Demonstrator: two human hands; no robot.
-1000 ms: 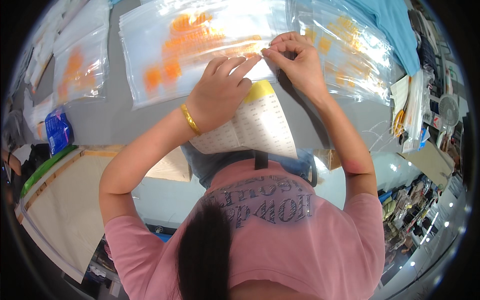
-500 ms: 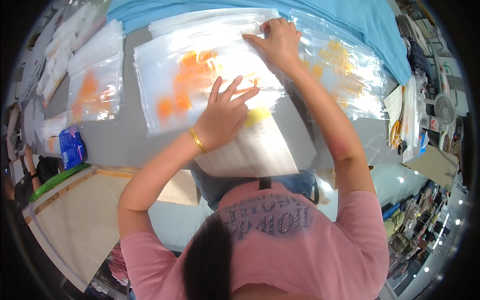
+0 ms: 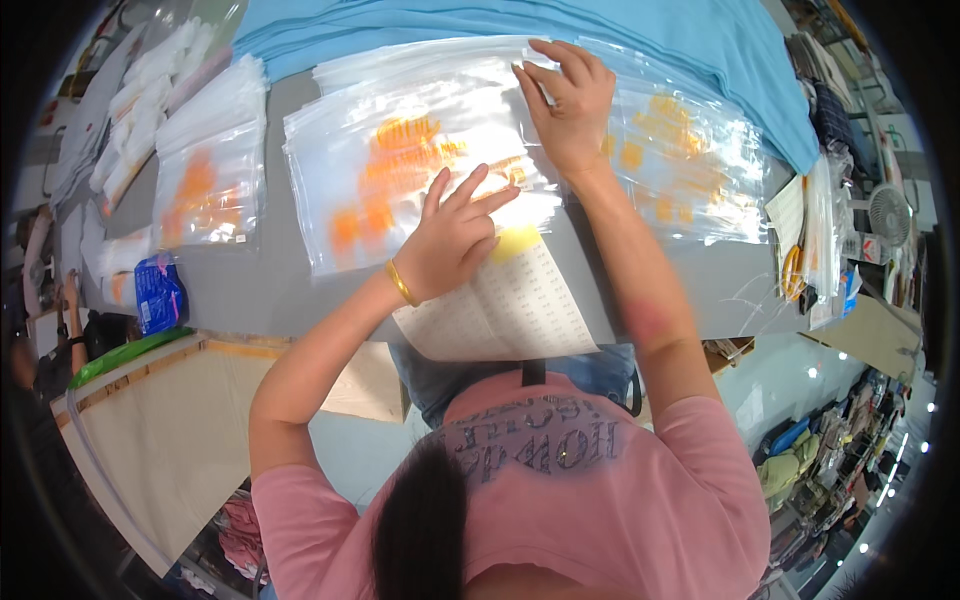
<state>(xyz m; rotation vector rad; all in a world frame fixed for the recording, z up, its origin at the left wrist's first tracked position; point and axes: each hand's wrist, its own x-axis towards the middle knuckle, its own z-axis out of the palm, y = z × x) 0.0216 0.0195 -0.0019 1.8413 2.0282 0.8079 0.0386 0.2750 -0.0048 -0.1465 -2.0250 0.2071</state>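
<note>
A stack of clear plastic bags with orange print (image 3: 330, 190) lies on the grey table. My left hand (image 3: 450, 235) is over its near right part, fingers spread and the palm above a white label sheet. That label sheet (image 3: 520, 310) carries rows of small print and a yellow strip at its top, and hangs past the table's front edge. At the stack's far right corner is my right hand (image 3: 570, 110), its thumb and fingers apart, with nothing visible between them. Whether its fingertips touch the bag edge is hard to tell.
More clear bags (image 3: 690, 160) lie to the right, and another pile of bags (image 3: 205, 190) to the left. Blue cloth (image 3: 680, 45) spreads along the far side. A blue packet (image 3: 160, 295) stands at the front left. Yellow-handled scissors (image 3: 793, 270) are at the right edge.
My right hand has opened its fingers at the bags' far corner and its forearm has swung slightly left. My left hand stays spread over the stack and sheet.
</note>
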